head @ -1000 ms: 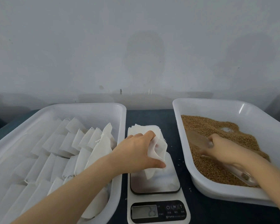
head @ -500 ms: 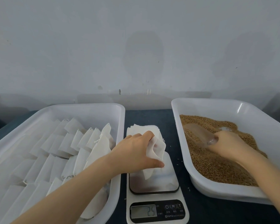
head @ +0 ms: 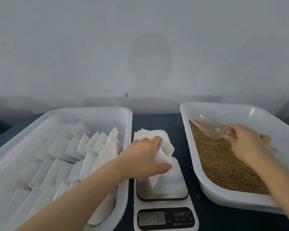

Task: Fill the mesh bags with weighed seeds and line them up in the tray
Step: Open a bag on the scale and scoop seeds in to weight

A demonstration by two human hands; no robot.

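My left hand (head: 143,156) grips a white mesh bag (head: 163,153) by its mouth and holds it upright on the plate of a kitchen scale (head: 165,212). My right hand (head: 248,144) holds the handle of a clear plastic scoop (head: 210,126) with some seeds in it, raised over the brown seeds (head: 223,162) in the right white tray (head: 237,200). The scoop's mouth points left toward the tray's near-left wall. The left white tray (head: 97,112) holds several rows of white bags (head: 83,145) standing on edge.
A stack of flat empty bags (head: 150,133) lies on the dark table (head: 158,120) just behind the scale. A few loose seeds dot the table between scale and seed tray. A grey wall stands behind the trays.
My right hand has lifted the scoop out of the seeds and swung it up and to the left. The left hand and bag stay put. The scale's reading has changed.
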